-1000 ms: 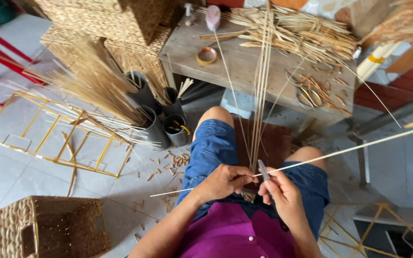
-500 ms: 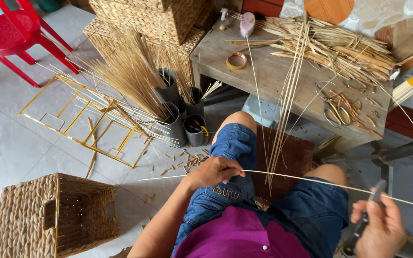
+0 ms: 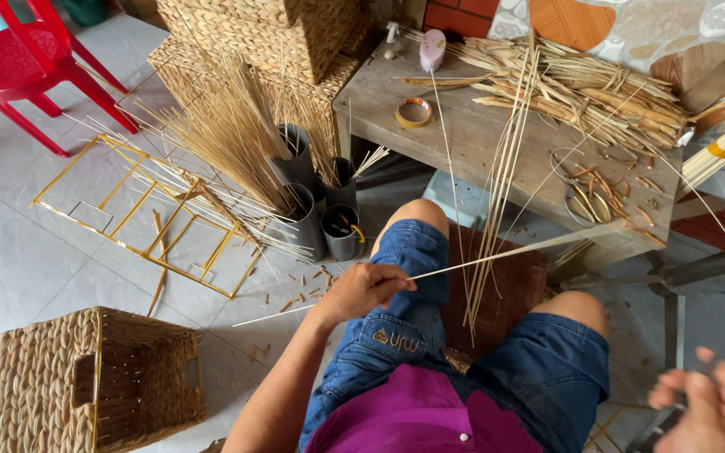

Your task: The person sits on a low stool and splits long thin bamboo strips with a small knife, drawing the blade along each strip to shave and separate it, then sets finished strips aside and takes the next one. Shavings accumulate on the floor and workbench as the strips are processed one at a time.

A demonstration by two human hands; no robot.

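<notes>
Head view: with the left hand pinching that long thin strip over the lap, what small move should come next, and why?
Probably bring the right hand back to the strip. The left hand alone pinches it, and the right hand is off at the lower right, blurred, away from it.

A long, thin, pale straw-coloured reed strip, straight and unbroken, lies nearly level and slightly tilted across the denim-clad lap, its lower end projecting out over the grey tiled floor and its upper end rising toward the wooden bench's front edge.
</notes>
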